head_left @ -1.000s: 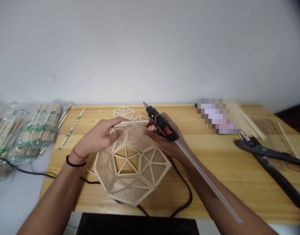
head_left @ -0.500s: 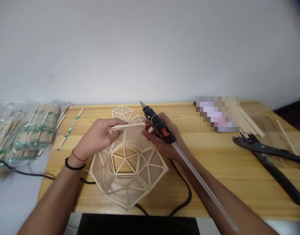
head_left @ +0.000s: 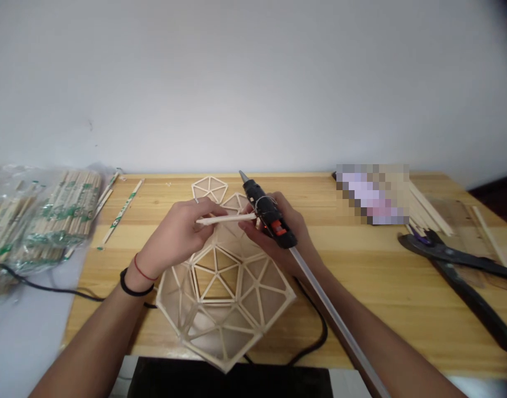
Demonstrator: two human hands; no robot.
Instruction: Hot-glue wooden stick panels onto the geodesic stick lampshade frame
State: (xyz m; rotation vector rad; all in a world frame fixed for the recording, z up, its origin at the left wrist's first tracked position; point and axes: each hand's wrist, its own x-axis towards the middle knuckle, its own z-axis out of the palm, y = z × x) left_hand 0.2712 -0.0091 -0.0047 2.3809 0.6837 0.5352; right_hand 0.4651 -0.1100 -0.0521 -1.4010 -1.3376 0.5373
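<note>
My left hand pinches one end of a pale wooden stick, held level above a dome-like lattice. Whether the stick belongs to a panel seen edge-on, I cannot tell. In my right hand is a black hot glue gun, its metal nozzle pointing up and left, away from the stick. The fingertips of that hand also touch the stick's right end. A long clear glue stick sticks out of the gun's back. The lattice is made of sticks joined in triangles and pentagons, with pale sheet behind many of them.
A small pentagon frame lies behind the lattice. Bagged chopsticks are at left, near a loose wrapped chopstick. At right are large black-handled cutters, bare sticks and a blurred-out item. A black cord runs across the table.
Both hands stay on the stick, which has tilted slightly and sits a little lower and further right. The lattice has shifted a bit toward me and right in view.
</note>
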